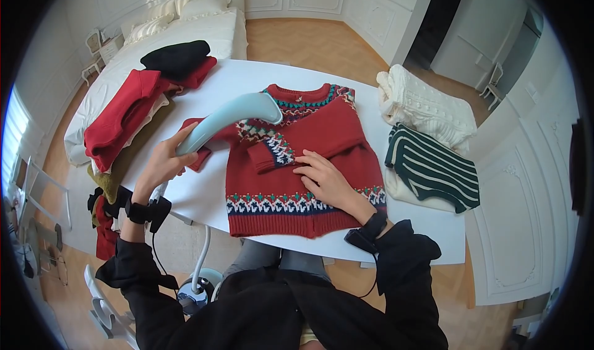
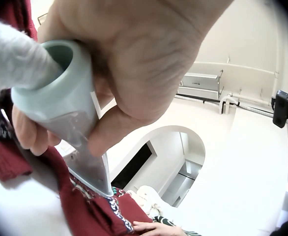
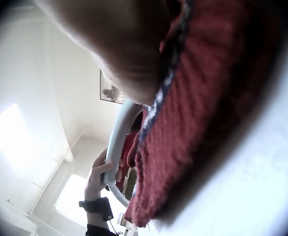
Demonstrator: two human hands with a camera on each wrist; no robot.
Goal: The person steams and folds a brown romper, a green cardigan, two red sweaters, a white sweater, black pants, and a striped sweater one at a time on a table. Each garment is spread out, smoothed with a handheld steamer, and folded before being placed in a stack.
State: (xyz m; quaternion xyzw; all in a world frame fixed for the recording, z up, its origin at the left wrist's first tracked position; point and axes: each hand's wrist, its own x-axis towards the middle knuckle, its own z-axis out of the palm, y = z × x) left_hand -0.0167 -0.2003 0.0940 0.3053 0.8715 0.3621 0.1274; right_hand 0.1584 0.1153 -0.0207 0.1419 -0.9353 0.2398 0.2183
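A red knitted sweater with patterned bands at yoke, cuff and hem lies on the white table. One of its sleeves is laid across the front. My left hand grips the handle of a pale blue garment steamer, whose head overlaps the yoke in the head view. In the left wrist view, fingers and thumb wrap round the handle where the grey hose enters. My right hand rests on the sweater, its extended fingers by the patterned cuff.
Left on the table is a pile of red, olive and black clothes. On the right lie a white cable-knit sweater and a green striped knit. The steamer base stands on the floor below, beside a white chair.
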